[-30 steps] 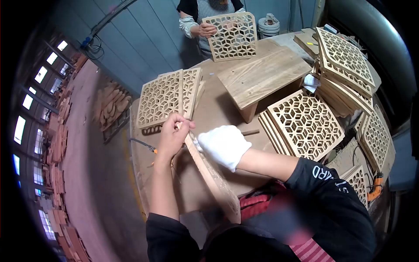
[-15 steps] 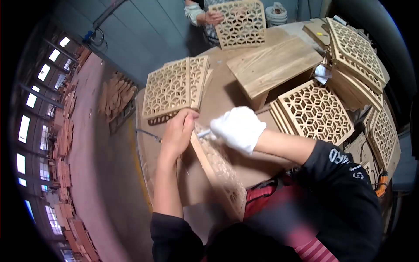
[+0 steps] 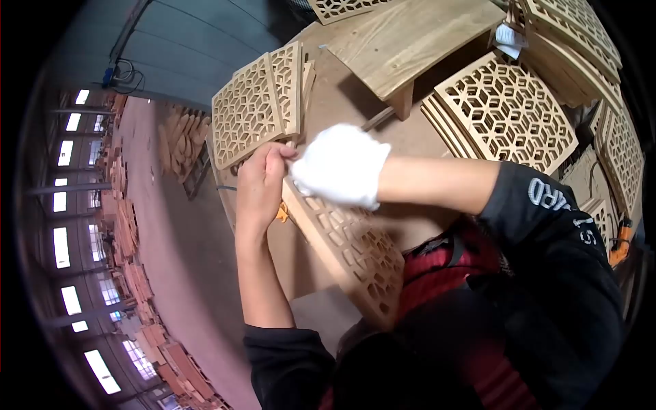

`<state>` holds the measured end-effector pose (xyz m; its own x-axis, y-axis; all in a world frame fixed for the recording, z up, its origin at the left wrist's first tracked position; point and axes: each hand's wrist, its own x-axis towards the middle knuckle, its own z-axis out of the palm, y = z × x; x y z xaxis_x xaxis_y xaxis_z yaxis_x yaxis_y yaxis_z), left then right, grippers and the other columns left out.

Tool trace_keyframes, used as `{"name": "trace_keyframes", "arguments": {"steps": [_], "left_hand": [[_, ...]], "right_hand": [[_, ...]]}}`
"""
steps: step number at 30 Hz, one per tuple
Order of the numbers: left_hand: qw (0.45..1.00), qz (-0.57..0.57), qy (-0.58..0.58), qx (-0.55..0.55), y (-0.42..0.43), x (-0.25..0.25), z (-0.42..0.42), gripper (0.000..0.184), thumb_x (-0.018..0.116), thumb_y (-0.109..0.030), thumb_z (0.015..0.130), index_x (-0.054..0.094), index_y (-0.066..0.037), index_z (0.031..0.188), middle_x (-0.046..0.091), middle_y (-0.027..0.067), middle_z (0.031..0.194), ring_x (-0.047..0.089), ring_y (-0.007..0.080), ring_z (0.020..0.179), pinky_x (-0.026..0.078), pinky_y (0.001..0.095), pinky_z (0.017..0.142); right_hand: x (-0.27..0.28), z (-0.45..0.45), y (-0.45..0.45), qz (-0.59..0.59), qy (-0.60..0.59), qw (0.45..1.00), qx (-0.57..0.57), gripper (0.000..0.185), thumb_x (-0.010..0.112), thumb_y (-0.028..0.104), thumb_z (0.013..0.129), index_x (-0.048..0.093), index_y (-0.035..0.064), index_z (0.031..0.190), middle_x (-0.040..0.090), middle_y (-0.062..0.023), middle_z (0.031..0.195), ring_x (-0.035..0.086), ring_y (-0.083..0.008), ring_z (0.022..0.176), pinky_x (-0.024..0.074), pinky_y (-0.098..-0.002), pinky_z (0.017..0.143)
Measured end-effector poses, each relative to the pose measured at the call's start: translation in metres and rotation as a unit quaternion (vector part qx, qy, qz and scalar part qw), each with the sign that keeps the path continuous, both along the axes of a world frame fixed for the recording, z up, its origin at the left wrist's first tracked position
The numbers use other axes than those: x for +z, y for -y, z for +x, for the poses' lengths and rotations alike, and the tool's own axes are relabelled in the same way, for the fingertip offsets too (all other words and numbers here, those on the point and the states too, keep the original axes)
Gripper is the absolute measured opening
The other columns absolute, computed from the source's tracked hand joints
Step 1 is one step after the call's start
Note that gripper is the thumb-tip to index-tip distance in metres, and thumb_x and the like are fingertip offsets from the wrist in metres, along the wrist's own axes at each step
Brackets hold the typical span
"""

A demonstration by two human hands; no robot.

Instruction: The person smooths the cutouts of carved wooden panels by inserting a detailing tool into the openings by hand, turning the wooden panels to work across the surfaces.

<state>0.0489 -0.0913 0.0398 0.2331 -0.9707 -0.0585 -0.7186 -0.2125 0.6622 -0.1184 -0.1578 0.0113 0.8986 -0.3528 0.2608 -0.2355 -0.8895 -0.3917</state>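
One tilted lattice panel, far end gripped by left fingers

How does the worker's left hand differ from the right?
The left hand is bare; the right hand wears a white glove. The left hand holds the lattice panel by its edge; the right hand is over the patterned face. Both are at the panel's far end.

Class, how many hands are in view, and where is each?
2: the bare left hand grips the far end of the latticed panel; the white-gloved right hand is just beside it. Others may be hidden.
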Motion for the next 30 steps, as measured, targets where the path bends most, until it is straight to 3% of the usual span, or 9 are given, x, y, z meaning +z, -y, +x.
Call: {"name": "trace_keyframes", "arguments": {"steps": [3, 5, 13, 16, 21, 23, 25, 27, 30], "left_hand": [[0.999, -0.015, 0.021, -0.029, 0.003, -0.004, 0.007, 0.032, 0.042, -0.017, 0.100, 0.067, 0.004, 0.099, 0.070, 0.0112, 0.087, 0.062, 0.0164, 0.078, 0.048, 0.0304, 0.077], [1.000, -0.010, 0.011, -0.017, -0.001, -0.003, 0.008, 0.033, 0.042, -0.017, 0.100, 0.067, 0.004, 0.098, 0.070, 0.0109, 0.086, 0.062, 0.0164, 0.077, 0.048, 0.0304, 0.076], [0.999, -0.011, 0.042, -0.011, 0.009, -0.003, -0.004, 0.033, 0.042, -0.017, 0.100, 0.067, 0.004, 0.097, 0.071, 0.0117, 0.087, 0.062, 0.0161, 0.076, 0.049, 0.0312, 0.076], [1.000, -0.020, 0.014, -0.010, 0.004, -0.007, 0.002, 0.032, 0.043, -0.018, 0.101, 0.067, 0.004, 0.097, 0.069, 0.0087, 0.085, 0.059, 0.0135, 0.075, 0.048, 0.0291, 0.074], [1.000, -0.025, -0.003, 0.001, 0.008, -0.006, -0.002, 0.032, 0.043, -0.018, 0.101, 0.067, 0.004, 0.096, 0.068, 0.0075, 0.083, 0.058, 0.0126, 0.073, 0.047, 0.0281, 0.072], [0.999, -0.014, 0.043, -0.004, 0.013, -0.002, -0.012, 0.032, 0.043, -0.017, 0.101, 0.067, 0.003, 0.096, 0.067, 0.0072, 0.081, 0.057, 0.0127, 0.073, 0.046, 0.0275, 0.072], [0.999, -0.015, 0.046, -0.003, 0.011, -0.001, -0.011, 0.032, 0.043, -0.017, 0.101, 0.067, 0.003, 0.096, 0.065, 0.0067, 0.079, 0.057, 0.0120, 0.073, 0.046, 0.0270, 0.070], [1.000, -0.019, -0.010, 0.008, 0.008, -0.007, 0.000, 0.031, 0.043, -0.017, 0.101, 0.067, 0.002, 0.096, 0.064, 0.0056, 0.078, 0.056, 0.0111, 0.073, 0.045, 0.0273, 0.069], [0.999, -0.020, -0.014, 0.021, 0.006, -0.006, 0.001, 0.031, 0.044, -0.017, 0.100, 0.067, 0.002, 0.095, 0.065, 0.0034, 0.080, 0.055, 0.0104, 0.072, 0.045, 0.0278, 0.068]], "right_hand": [[-0.018, 0.016, -0.004, -0.023, 0.028, 0.999, -0.026, 0.017, 0.059, 0.018, 0.082, 0.071, 0.0071, 0.077, 0.068, -0.0150, 0.071, 0.068, -0.0323, 0.067, 0.0530, -0.0438, 0.063], [0.010, -0.011, 0.009, 0.069, -0.045, 0.997, 0.002, 0.018, 0.060, 0.021, 0.082, 0.072, 0.0081, 0.077, 0.068, -0.0145, 0.069, 0.068, -0.0321, 0.065, 0.0530, -0.0434, 0.062], [-0.010, 0.003, 0.003, -0.022, 0.061, 0.998, 0.001, 0.011, 0.065, 0.020, 0.076, 0.068, 0.0088, 0.075, 0.068, -0.0157, 0.069, 0.069, -0.0314, 0.064, 0.0533, -0.0424, 0.058], [0.009, -0.023, 0.017, 0.078, -0.048, 0.996, -0.023, 0.014, 0.062, 0.019, 0.083, 0.072, 0.0102, 0.079, 0.069, -0.0115, 0.071, 0.069, -0.0292, 0.068, 0.0535, -0.0424, 0.062], [0.004, -0.018, 0.020, 0.063, -0.023, 0.997, -0.025, 0.017, 0.061, 0.023, 0.081, 0.067, 0.0107, 0.071, 0.065, -0.0150, 0.064, 0.067, -0.0318, 0.062, 0.0524, -0.0432, 0.057], [-0.032, 0.010, 0.006, -0.047, 0.054, 0.997, -0.037, 0.016, 0.058, 0.021, 0.081, 0.062, 0.0106, 0.069, 0.066, -0.0150, 0.067, 0.066, -0.0322, 0.063, 0.0519, -0.0446, 0.057], [-0.014, -0.005, 0.016, 0.056, 0.036, 0.998, 0.001, 0.016, 0.059, 0.022, 0.082, 0.064, 0.0106, 0.071, 0.066, -0.0143, 0.067, 0.067, -0.0318, 0.063, 0.0518, -0.0443, 0.058], [-0.007, -0.025, 0.029, 0.053, -0.048, 0.997, -0.025, 0.018, 0.060, 0.023, 0.082, 0.066, 0.0108, 0.072, 0.066, -0.0136, 0.066, 0.067, -0.0312, 0.062, 0.0519, -0.0434, 0.058], [-0.018, -0.028, 0.031, 0.003, 0.027, 0.998, -0.048, 0.017, 0.064, 0.027, 0.081, 0.069, 0.0119, 0.073, 0.066, -0.0121, 0.065, 0.068, -0.0303, 0.063, 0.0531, -0.0416, 0.058]]}}
